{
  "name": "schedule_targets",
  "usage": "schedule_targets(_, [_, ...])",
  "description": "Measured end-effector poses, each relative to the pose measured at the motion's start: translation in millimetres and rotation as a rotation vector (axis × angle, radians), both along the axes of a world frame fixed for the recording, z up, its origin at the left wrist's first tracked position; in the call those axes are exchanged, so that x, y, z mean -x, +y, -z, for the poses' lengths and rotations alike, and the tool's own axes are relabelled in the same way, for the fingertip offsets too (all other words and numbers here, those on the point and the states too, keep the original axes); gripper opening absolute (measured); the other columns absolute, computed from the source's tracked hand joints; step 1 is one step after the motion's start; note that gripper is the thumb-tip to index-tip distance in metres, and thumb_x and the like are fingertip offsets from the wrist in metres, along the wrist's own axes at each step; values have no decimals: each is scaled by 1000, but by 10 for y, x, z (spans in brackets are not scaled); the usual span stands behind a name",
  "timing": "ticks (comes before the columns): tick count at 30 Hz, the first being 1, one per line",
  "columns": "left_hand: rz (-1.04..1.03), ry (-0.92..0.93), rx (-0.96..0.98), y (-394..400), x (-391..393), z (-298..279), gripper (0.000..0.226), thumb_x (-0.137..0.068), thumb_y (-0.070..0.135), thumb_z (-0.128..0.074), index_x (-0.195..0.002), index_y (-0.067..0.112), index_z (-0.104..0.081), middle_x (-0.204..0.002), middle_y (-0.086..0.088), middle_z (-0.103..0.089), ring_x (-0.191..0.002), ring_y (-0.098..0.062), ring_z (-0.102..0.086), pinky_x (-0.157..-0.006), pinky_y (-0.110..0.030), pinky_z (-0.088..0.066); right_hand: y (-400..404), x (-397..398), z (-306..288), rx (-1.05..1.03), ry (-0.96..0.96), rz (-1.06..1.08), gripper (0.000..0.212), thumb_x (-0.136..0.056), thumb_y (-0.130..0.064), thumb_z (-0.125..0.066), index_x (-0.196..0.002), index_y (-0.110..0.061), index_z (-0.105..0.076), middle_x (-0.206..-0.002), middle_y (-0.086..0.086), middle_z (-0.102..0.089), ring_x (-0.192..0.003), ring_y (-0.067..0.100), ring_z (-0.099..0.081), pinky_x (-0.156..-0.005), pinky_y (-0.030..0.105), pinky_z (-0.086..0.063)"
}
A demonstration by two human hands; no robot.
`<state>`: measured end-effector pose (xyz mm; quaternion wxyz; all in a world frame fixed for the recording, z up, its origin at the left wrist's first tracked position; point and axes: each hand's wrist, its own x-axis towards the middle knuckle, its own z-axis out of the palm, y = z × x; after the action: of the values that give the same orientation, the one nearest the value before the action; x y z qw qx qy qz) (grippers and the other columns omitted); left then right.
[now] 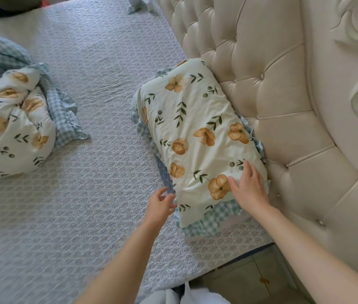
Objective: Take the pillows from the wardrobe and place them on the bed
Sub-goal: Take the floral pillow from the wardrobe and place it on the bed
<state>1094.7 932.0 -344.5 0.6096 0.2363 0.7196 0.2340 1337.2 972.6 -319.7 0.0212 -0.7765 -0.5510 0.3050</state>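
Observation:
A floral pillow [195,132], cream with orange flowers and a blue-checked frill, lies on the bed [81,205] against the tufted headboard [272,95]. A second pillow with a blue dotted cover peeks out underneath it [164,174]. My right hand [248,185] rests flat on the floral pillow's near end, fingers spread. My left hand [160,205] is at the pillow's near left corner, its fingers curled at the edge; whether they pinch the fabric is unclear.
A crumpled floral and checked quilt [15,119] lies at the bed's left. The grey textured bedspread covers the mattress. The bed's near edge and a strip of floor [250,279] show at the bottom. A folded cloth [138,4] sits far up by the headboard.

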Motion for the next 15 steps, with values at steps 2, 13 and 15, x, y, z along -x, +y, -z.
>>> schedule_targets(2, [-56, 6, -37, -214, 69, -161, 36, -97, 16, -57, -132, 16, -51, -105, -4, -71, -90, -21, -70, -67, -26, -54, -186, 125, -87, -19, 63, -57, 72, -96, -44, -42, -152, -14, -9, -158, 13, -14, -143, 31, -16, -112, 47, -25])
schedule_targets(13, [-342, 115, -86, -1735, 275, -625, 16, -97, 8, -50, -103, 10, -65, -88, -8, -76, -76, -19, -71, -66, -25, -50, -1149, 1023, -453, -48, 336, -523, 49, -97, -31, -47, -141, -13, -34, -139, 4, -44, -128, 18, -41, -106, 34, -36])
schedule_targets(15, [-456, 122, -86, -2060, 331, -716, 16, -97, 8, -50, -98, 10, -66, -84, -7, -77, -72, -17, -71, -64, -24, -51, -1308, 1221, -494, -50, 375, -627, 47, -97, -28, -49, -140, -12, -37, -136, 4, -48, -125, 17, -44, -104, 31, -36])
